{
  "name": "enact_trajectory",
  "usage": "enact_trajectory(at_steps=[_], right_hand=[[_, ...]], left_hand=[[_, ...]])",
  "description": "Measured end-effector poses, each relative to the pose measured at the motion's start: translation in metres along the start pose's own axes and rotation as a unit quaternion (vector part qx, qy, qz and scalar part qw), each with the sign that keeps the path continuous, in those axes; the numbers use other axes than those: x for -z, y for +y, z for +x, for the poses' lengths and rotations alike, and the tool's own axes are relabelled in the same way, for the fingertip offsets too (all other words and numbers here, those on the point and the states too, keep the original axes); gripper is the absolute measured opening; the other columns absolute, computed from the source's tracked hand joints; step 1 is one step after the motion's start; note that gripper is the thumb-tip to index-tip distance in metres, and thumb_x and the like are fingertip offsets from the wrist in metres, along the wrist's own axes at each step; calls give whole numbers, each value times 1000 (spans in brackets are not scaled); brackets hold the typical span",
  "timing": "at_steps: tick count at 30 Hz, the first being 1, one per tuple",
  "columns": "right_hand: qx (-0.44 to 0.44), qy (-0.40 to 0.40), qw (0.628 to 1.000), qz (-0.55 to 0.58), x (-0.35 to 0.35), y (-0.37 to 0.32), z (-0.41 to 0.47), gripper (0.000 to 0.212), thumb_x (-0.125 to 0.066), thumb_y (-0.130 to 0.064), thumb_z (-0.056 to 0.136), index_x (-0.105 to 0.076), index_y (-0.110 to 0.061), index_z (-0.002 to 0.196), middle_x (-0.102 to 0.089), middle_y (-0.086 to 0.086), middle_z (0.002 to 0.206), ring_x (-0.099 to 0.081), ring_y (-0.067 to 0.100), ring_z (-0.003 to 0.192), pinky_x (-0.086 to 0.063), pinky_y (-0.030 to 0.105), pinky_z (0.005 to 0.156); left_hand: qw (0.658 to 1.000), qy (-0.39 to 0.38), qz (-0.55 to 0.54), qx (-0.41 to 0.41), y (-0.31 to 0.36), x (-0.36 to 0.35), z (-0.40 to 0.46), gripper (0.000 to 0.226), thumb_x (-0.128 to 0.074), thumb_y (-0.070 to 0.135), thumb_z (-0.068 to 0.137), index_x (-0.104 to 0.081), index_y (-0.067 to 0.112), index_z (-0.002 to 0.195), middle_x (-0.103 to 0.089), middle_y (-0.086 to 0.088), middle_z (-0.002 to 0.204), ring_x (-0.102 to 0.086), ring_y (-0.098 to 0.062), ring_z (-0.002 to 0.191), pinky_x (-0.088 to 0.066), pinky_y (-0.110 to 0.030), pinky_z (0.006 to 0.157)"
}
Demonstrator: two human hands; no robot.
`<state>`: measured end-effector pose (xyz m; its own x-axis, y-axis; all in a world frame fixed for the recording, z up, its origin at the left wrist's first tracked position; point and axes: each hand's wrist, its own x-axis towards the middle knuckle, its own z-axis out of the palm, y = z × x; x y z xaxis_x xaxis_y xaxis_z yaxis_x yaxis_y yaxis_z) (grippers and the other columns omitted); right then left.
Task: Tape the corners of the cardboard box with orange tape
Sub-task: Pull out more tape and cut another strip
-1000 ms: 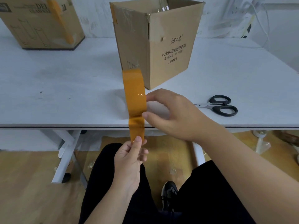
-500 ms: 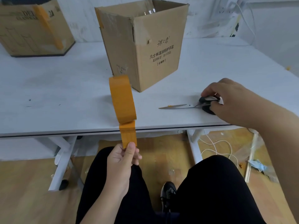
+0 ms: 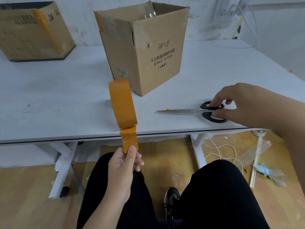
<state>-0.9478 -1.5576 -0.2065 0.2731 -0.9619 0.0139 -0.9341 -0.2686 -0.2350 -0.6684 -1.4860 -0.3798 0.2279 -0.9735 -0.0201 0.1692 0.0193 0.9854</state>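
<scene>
My right hand [image 3: 244, 103] has left the orange tape [image 3: 123, 104] and now closes finger and thumb on the handles of the scissors [image 3: 212, 113], near the front-right edge of the tabletop [image 3: 66, 96]. The tape is light, thin and sticky, likely to curl onto itself, so I hold it taut. My left hand [image 3: 123, 164] pinches its free end below the front edge. The cardboard box [image 3: 120, 52] stands mid-tabletop, just behind the tape.

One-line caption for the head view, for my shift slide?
Left hand pinches the end of the orange tape while the right hand grips the scissors on the white table, cardboard box behind.
</scene>
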Motion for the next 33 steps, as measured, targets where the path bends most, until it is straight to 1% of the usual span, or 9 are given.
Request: enact_trajectory(at_steps=[4, 7, 11, 16, 21, 24, 26, 29, 33], right_hand=[[28, -24, 998, 47, 8, -11, -17, 8, -60, -46, 78, -63, -46, 85, -63, -23, 77, -49, -22, 78, -32, 16, 59], [32, -90, 991, 93, 7, -18, -26, 13, -58, -48, 74, -63, -45, 86, -62, -38, 81, -56, -16, 78, -36, 13, 61], [25, -163, 979, 124, -3, -21, -36, 13, -60, -48, 75, -61, -42, 86, -65, -32, 78, -58, -11, 72, -40, 7, 60], [5, -222, 968, 118, -21, -28, -42, 25, -57, -62, 69, -58, -44, 87, -65, -33, 82, -57, -11, 74, -44, 19, 67], [0, -230, 968, 104, -26, -43, -33, 33, -55, -66, 66, -56, -42, 88, -67, -22, 85, -61, 1, 74, -52, 26, 73], [1, -227, 970, 93, -30, -50, -28, 27, -59, -59, 74, -56, -38, 90, -65, -18, 88, -59, 0, 76, -46, 22, 67], [-5, -227, 970, 89, -30, -52, -27, 27, -59, -59, 73, -56, -38, 89, -66, -18, 87, -57, -1, 72, -41, 20, 64], [-18, -224, 970, 90, -27, -52, -28, 35, -54, -66, 63, -56, -40, 86, -67, -20, 84, -59, -2, 69, -45, 21, 66], [-29, -222, 972, 76, -23, -51, -29, 34, -54, -66, 63, -56, -39, 84, -68, -21, 81, -58, -4, 67, -45, 20, 62]], left_hand=[[1000, -3, 22, -3, 1, 1, 2, 26, -58, 49, 81, -64, 26, 71, -61, -2, 63, -57, -15, 56, -46, -23, 50], [999, -20, 25, -20, 2, 3, 1, 25, -55, 47, 84, -61, 28, 68, -60, 0, 60, -53, -19, 55, -44, -24, 51], [999, -24, 29, -15, -1, 7, -2, 28, -57, 48, 82, -60, 25, 67, -59, -2, 57, -49, -18, 53, -43, -24, 51], [1000, -23, 15, -7, -2, 7, -3, 25, -60, 49, 80, -59, 27, 68, -57, 2, 56, -49, -14, 51, -41, -21, 47], [999, -32, 2, 10, -4, 6, -3, 31, -65, 59, 75, -59, 30, 68, -55, 6, 57, -47, -12, 50, -38, -22, 48], [999, -40, -5, 11, -3, 6, -3, 36, -69, 66, 69, -59, 31, 68, -55, 7, 57, -47, -12, 50, -39, -20, 47], [999, -44, -10, 10, -3, 6, -3, 36, -69, 66, 69, -59, 31, 68, -55, 7, 57, -48, -11, 50, -39, -20, 46], [999, -39, -14, 13, -4, 7, -3, 33, -67, 62, 73, -59, 31, 67, -54, 6, 56, -47, -11, 50, -39, -21, 47], [999, -38, -22, 16, -5, 7, -3, 30, -65, 56, 77, -58, 28, 69, -53, 4, 57, -47, -11, 51, -38, -22, 47]])
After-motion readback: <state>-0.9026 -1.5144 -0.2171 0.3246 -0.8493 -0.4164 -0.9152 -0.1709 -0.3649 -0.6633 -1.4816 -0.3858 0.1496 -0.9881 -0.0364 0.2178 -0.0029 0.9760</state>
